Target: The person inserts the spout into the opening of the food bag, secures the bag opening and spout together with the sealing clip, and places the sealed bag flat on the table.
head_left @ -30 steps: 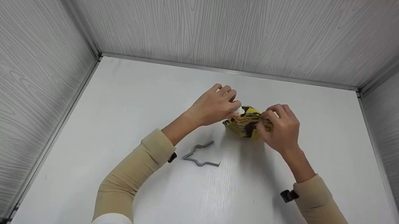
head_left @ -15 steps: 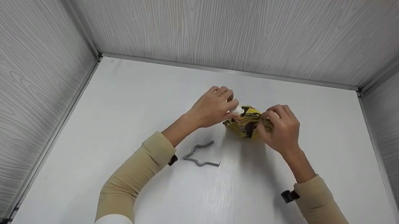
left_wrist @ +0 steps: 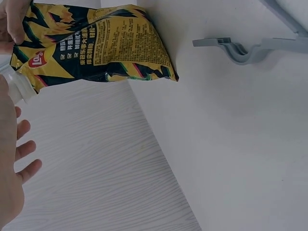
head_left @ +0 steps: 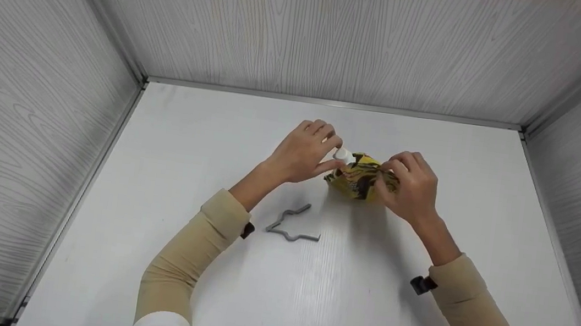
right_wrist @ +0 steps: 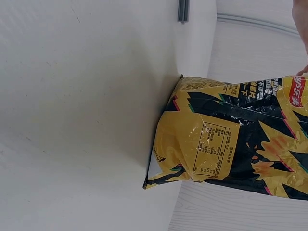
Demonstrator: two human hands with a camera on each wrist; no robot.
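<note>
Left hand (head_left: pixel 303 151) has drawn slightly leftward, baring the white cap (head_left: pixel 343 155); I see its fingers loosely spread, thumb and index astride the cap, contact unclear to me. Right hand (head_left: pixel 412 186) pinches the top of the yellow-black bag (head_left: pixel 360 184), beyond a gray clip (head_left: pixel 292 238) on the table (head_left: pixel 307 298).

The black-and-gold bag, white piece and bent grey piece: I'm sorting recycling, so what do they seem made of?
The bag: probably glossy plastic film, judging by creases and highlights; any foil lining is hidden.
The white piece: likely smooth plastic, with a slightly translucent look.
The grey piece: seemingly rigid matte plastic, evenly coloured, though painted metal is possible.
</note>
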